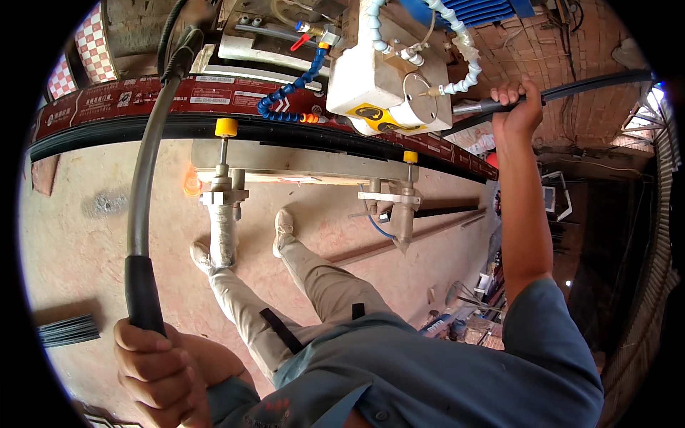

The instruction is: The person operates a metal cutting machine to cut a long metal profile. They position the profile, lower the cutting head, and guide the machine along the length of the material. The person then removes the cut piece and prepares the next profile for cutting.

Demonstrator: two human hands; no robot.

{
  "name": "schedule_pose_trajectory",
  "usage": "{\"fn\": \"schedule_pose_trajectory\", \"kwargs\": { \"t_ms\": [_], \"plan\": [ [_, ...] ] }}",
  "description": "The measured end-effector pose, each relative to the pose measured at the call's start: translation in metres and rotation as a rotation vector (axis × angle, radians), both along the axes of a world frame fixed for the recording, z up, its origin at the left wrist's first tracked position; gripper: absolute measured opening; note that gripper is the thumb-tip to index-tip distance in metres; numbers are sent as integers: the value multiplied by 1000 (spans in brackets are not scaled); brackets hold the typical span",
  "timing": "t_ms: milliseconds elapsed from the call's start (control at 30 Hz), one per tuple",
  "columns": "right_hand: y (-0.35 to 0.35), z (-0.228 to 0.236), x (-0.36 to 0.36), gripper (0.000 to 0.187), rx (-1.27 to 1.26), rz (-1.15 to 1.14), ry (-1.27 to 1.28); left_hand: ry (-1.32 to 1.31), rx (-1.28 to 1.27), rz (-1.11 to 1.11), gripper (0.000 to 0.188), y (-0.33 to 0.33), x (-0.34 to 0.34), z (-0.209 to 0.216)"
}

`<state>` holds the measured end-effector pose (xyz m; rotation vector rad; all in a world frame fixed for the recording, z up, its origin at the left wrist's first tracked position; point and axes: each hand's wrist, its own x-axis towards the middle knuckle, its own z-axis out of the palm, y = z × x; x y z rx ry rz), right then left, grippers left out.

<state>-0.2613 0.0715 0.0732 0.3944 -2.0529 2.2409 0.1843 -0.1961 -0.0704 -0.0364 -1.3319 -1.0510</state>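
My left hand [160, 371] is closed round the black grip of a long grey metal lever [146, 185], which rises to the machine at the upper left. At the upper right, my right hand [522, 110] is wrapped round the black grip of a shorter lever [467, 108] that sticks out of the white machine head [367, 82]. Beneath that head, a long black profile [214, 130] lies along the machine bed. Two clamp cylinders with yellow tips, one on the left [226, 128] and one on the right [410, 157], stand at its near side. The head's underside is hidden.
A blue jointed hose [296, 85] and a white jointed hose [467, 53] hang by the head. My legs and shoes [283, 225] are below the bed. Dark strips [69, 331] lie on the floor at left; assorted items [485, 292] stand along the right.
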Motion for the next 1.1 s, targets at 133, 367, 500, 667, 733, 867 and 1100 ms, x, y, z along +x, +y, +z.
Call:
{"fn": "schedule_pose_trajectory", "kwargs": {
  "t_ms": [133,367,500,667,733,867,1100],
  "plan": [
    [-13,3,12,27,11,-128,-27,2,-10,-48,34,-2,-1,3],
    [-31,3,17,29,-20,-191,-59,1,-16,-100,38,-4,-1,4],
    [-33,5,13,26,-12,-202,-38,30,-55,-149,40,-10,-5,14],
    [-29,0,1,25,-16,-193,15,55,-64,-187,42,-11,-8,12],
    [-29,-3,-3,26,-36,-188,14,0,-13,-121,42,-5,-3,15],
    [-19,-8,-5,29,-34,-175,57,-39,33,-72,43,1,0,11],
    [-10,-8,-15,29,-14,-135,90,-68,-51,-68,41,-4,8,10]
  ]
}}
